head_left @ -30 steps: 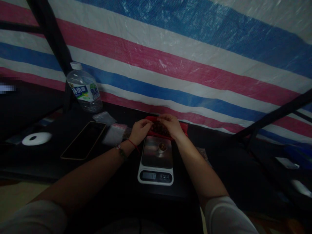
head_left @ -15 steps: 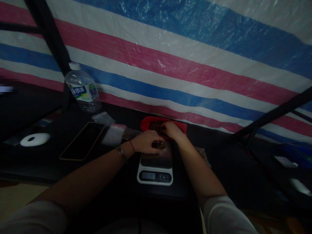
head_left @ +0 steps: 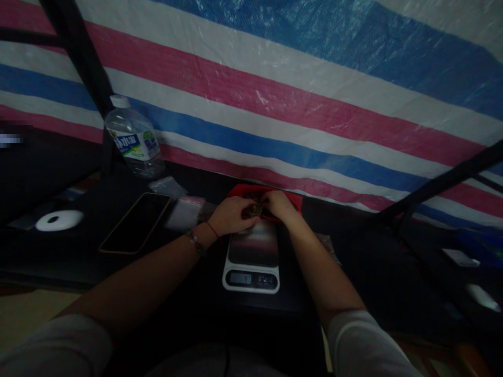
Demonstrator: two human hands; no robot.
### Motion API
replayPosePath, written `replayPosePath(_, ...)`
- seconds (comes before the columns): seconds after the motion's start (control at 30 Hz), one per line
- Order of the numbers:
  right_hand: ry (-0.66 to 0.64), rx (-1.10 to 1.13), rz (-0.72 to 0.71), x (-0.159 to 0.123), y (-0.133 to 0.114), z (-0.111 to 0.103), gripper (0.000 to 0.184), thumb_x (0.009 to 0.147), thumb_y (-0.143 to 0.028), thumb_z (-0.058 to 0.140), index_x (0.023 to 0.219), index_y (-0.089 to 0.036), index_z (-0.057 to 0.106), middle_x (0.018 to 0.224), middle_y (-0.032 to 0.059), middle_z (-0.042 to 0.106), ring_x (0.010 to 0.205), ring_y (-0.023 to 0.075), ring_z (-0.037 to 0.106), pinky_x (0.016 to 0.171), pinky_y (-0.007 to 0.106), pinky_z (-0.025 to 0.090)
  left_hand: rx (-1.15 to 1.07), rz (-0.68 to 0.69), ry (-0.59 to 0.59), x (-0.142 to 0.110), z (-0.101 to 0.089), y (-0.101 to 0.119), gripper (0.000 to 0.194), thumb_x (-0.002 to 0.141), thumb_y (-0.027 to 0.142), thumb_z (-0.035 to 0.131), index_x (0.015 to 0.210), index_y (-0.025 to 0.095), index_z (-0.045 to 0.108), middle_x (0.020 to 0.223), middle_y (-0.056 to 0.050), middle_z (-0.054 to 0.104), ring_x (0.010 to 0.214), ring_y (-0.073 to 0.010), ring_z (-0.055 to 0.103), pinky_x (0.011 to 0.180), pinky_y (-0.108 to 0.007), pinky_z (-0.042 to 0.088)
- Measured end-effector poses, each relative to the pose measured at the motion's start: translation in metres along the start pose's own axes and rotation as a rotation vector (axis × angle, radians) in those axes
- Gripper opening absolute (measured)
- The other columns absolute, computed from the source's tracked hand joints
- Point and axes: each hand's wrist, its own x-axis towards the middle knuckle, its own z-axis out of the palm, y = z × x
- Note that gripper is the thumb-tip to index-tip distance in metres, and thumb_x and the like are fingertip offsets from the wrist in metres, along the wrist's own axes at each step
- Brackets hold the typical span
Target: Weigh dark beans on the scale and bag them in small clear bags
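A small kitchen scale [head_left: 252, 258] with a shiny steel plate stands on the dark table in front of me. Behind it lies a red bag [head_left: 293, 199] of dark brown pieces. My left hand [head_left: 230, 216] is closed on a small cup [head_left: 253, 210] holding brown pieces, lifted off the scale plate to the bag's edge. My right hand [head_left: 278, 204] rests at the bag with fingers curled; what they pinch is hidden. A red string and a bracelet circle my left wrist.
A water bottle [head_left: 132, 140] stands at the back left. A dark phone [head_left: 134, 222], small clear zip bags [head_left: 184, 212] and a white round disc [head_left: 58, 220] lie left of the scale. A striped tarp [head_left: 298, 99] hangs behind. Black frame bars cross on both sides.
The small cup stood on the scale plate a second ago. My left hand came down, took it and lifted it back to the red bag; the plate is now bare.
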Motion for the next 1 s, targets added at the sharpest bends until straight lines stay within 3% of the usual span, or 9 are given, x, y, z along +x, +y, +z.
replayPosePath(0.17, 0.03, 0.009, -0.004, -0.001, 0.0, -0.001, 0.026, 0.078, -0.011, 0.057, 0.098, -0.016, 0.073, 0.1, 0.0105, 0.072, 0.094, 0.022, 0.066, 0.084, 0.026, 0.045, -0.025, 0.029, 0.002, -0.001, -0.006, 0.002, 0.04, 0.078, 0.044, 0.062, 0.109, 0.018, 0.064, 0.098, -0.008, 0.069, 0.091, -0.0237, 0.062, 0.082, -0.034, 0.045)
replayPosePath(0.33, 0.043, 0.015, 0.007, 0.001, 0.004, 0.003, 0.029, 0.079, -0.011, 0.055, 0.103, -0.017, 0.071, 0.105, 0.0086, 0.071, 0.1, 0.0211, 0.064, 0.089, 0.026, 0.044, -0.164, 0.336, -0.255, -0.004, -0.006, 0.009, 0.041, 0.074, 0.046, 0.066, 0.106, 0.02, 0.067, 0.088, -0.006, 0.067, 0.084, -0.0203, 0.06, 0.076, -0.03, 0.043)
replayPosePath(0.47, 0.038, 0.017, -0.012, 0.001, 0.004, 0.001, 0.029, 0.083, -0.016, 0.054, 0.107, -0.016, 0.07, 0.107, 0.0106, 0.07, 0.102, 0.0223, 0.063, 0.09, 0.027, 0.044, -0.172, 0.412, -0.288, 0.0, -0.018, 0.004, 0.059, 0.068, 0.056, 0.069, 0.114, 0.018, 0.063, 0.094, -0.009, 0.067, 0.087, -0.022, 0.059, 0.078, -0.031, 0.042)
replayPosePath(0.53, 0.051, 0.005, -0.005, 0.0, 0.002, 0.0, 0.031, 0.083, -0.016, 0.053, 0.109, -0.016, 0.069, 0.109, 0.0112, 0.07, 0.103, 0.0224, 0.063, 0.09, 0.028, 0.043, -0.073, 0.365, -0.262, 0.004, -0.033, -0.006, 0.048, 0.076, 0.056, 0.061, 0.105, 0.017, 0.066, 0.091, -0.008, 0.067, 0.086, -0.0221, 0.059, 0.079, -0.032, 0.042)
replayPosePath(0.6, 0.06, -0.015, 0.013, -0.001, 0.001, -0.002, 0.032, 0.082, -0.014, 0.052, 0.109, -0.016, 0.069, 0.109, 0.0111, 0.07, 0.104, 0.0223, 0.063, 0.092, 0.027, 0.043, 0.068, 0.229, -0.245, 0.006, -0.05, -0.02, 0.041, 0.087, 0.051, 0.047, 0.088, 0.017, 0.069, 0.08, -0.007, 0.067, 0.08, -0.0208, 0.06, 0.077, -0.032, 0.041)
replayPosePath(0.7, 0.042, -0.03, 0.027, -0.003, -0.002, -0.004, 0.032, 0.082, -0.012, 0.05, 0.107, -0.016, 0.07, 0.109, 0.0105, 0.07, 0.103, 0.0216, 0.063, 0.093, 0.027, 0.042, 0.11, 0.06, -0.365, 0.005, -0.069, -0.041, 0.04, 0.081, 0.054, 0.053, 0.096, 0.02, 0.07, 0.089, -0.005, 0.069, 0.082, -0.0206, 0.061, 0.076, -0.03, 0.043)
replayPosePath(0.83, -0.021, -0.035, 0.009, -0.005, -0.006, -0.006, 0.04, 0.081, -0.006, 0.045, 0.112, -0.016, 0.068, 0.111, 0.0107, 0.069, 0.106, 0.0204, 0.062, 0.095, 0.026, 0.041, 0.095, -0.025, -0.611, -0.002, -0.068, -0.057, 0.068, 0.06, 0.054, 0.073, 0.121, 0.026, 0.06, 0.116, -0.005, 0.064, 0.103, -0.0246, 0.06, 0.087, -0.031, 0.044)
replayPosePath(0.93, -0.015, -0.055, 0.0, -0.006, -0.01, -0.008, 0.043, 0.079, -0.004, 0.045, 0.114, -0.015, 0.067, 0.113, 0.0118, 0.068, 0.107, 0.0212, 0.061, 0.096, 0.026, 0.04, 0.172, -0.08, -0.644, -0.005, -0.06, -0.057, 0.088, 0.049, 0.055, 0.079, 0.129, 0.028, 0.052, 0.129, -0.007, 0.056, 0.116, -0.0292, 0.053, 0.095, -0.036, 0.042)
replayPosePath(1.0, 0.001, -0.06, -0.006, -0.006, -0.011, -0.011, 0.042, 0.079, -0.005, 0.045, 0.113, -0.016, 0.067, 0.114, 0.0114, 0.067, 0.107, 0.0213, 0.061, 0.097, 0.027, 0.04, 0.205, -0.113, -0.626, -0.006, -0.055, -0.056, 0.087, 0.047, 0.053, 0.08, 0.126, 0.029, 0.054, 0.129, -0.008, 0.055, 0.117, -0.0301, 0.051, 0.096, -0.037, 0.041)
